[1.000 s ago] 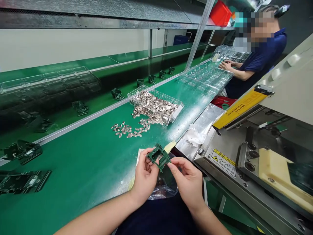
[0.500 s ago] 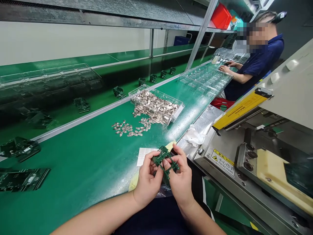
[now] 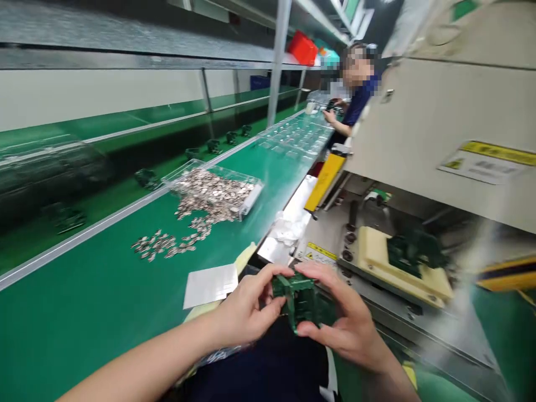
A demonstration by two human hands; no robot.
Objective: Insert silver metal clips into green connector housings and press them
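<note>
Both my hands hold one small dark green circuit board piece (image 3: 302,298) just off the near edge of the green table (image 3: 104,301). My left hand (image 3: 247,310) pinches its left side with thumb and fingers. My right hand (image 3: 343,318) wraps its right side, fingers over the top. To the right, a cream fixture block (image 3: 377,259) on a press machine carries another green board (image 3: 408,251). The picture is blurred by motion.
A clear tray of small metal parts (image 3: 215,192) sits mid-table, with loose parts (image 3: 161,244) spilled in front. A white card (image 3: 210,285) lies near my hands. Clear blister trays (image 3: 297,137) lie further along. A co-worker in blue (image 3: 355,97) sits at the far end.
My view has swung to the right, toward the press machine. My hands carried the green board right and closer to my body, and my right hand now covers more of it.
</note>
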